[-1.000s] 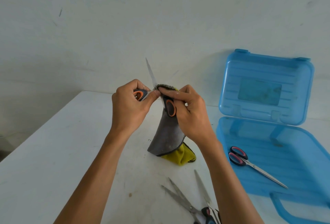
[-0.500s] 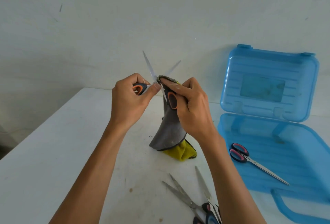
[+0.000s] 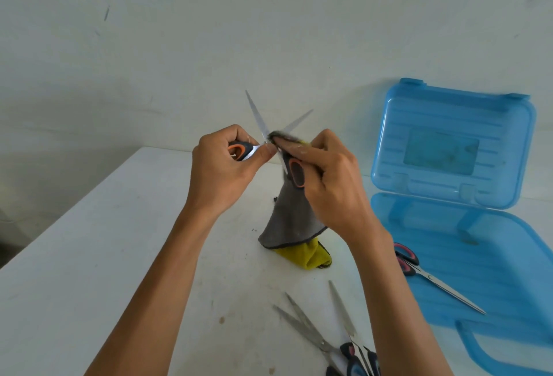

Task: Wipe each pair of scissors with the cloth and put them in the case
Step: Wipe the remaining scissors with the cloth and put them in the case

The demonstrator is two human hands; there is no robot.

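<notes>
Above the table (image 3: 89,256), near its middle, the person holds an orange-handled pair of scissors (image 3: 263,127) upright with the blades spread in a V, tips pointing up. The left hand (image 3: 221,172) is closed around one handle loop, thumb pressed near the pivot. The right hand (image 3: 332,187) is closed on the other loop and also pinches the cloth (image 3: 290,214), with its fingers pushing a fold of it against the blades just above the pivot. The rest of the cloth, grey with a yellow underside, hangs down to the table.

The case (image 3: 478,256) lies open at the right, its lid propped up behind. One red-handled pair (image 3: 431,277) already lies inside, close to the near-left edge. More scissors (image 3: 323,339) wait on the table at the bottom, blades fanned; how many cannot be told, since their handles run out of view.

Risks from here appear to centre on the open blades. If the fingers slide along an edge where the cloth is thin or bunched aside, a cut is likely. Should either hand squeeze its loop, the blades could close on the cloth or a fingertip. The hanging cloth may also snag on the pivot. A loose hold on the loops could let the pair drop toward the scissors below.
</notes>
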